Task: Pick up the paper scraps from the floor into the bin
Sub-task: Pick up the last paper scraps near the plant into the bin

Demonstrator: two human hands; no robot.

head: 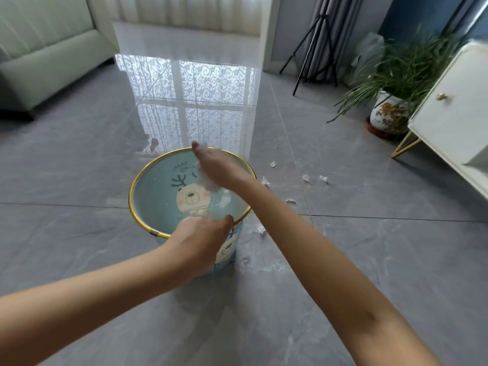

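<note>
A teal bin [137, 180] with a gold rim and a bear print stands on the grey tiled floor. My left hand [200, 241] grips its near rim, thumb hooked over the edge. My right hand [219, 167] hovers over the bin's mouth, blurred, fingers stretched out toward the far rim. White paper scraps [210, 184] hang just under its palm, and another scrap [225, 200] is lower inside the bin. Several small scraps lie on the floor right of the bin, such as a scrap [306, 178] further out and a scrap [261, 229] beside the bin's wall.
A pale sofa [47, 62] stands at the far left. A white cabinet [454, 114] on gold legs fills the right edge, with a potted plant [388, 112] beside it. A black tripod [314, 48] leans by the curtain at the back.
</note>
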